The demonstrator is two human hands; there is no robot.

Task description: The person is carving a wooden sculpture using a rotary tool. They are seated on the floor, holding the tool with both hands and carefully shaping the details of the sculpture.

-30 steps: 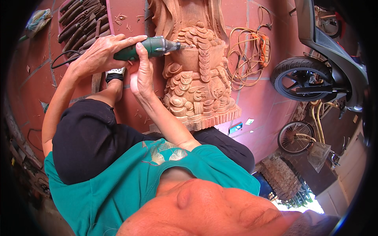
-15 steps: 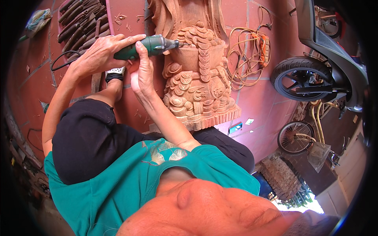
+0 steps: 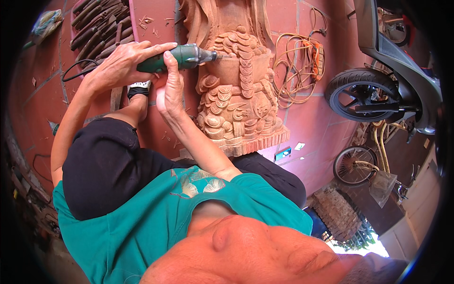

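Note:
A green rotary tool (image 3: 187, 56) lies level between both my hands, its thin bit pointing right. My left hand (image 3: 124, 61) wraps its rear end from above, the forefinger stretched along the top. From below, my right hand (image 3: 170, 90) grips the body with the thumb up against its side. The bit meets the rim of a carved pot on a reddish wooden carving (image 3: 236, 75). Coin shapes heap over that rim and hang in a string down the front. A black cord runs from the tool's rear to the left.
A pink tray (image 3: 134, 23) of chisels stands at the upper left. Right of the carving lie a coiled cable and an orange power strip (image 3: 318, 60). A motorbike wheel (image 3: 364, 94) and a bicycle (image 3: 355, 164) are farther right. Wood chips dot the red tiles.
The rotary tool and both hands have shifted very slightly right and down, the bit moving along the pot's rim. The carving stays in place.

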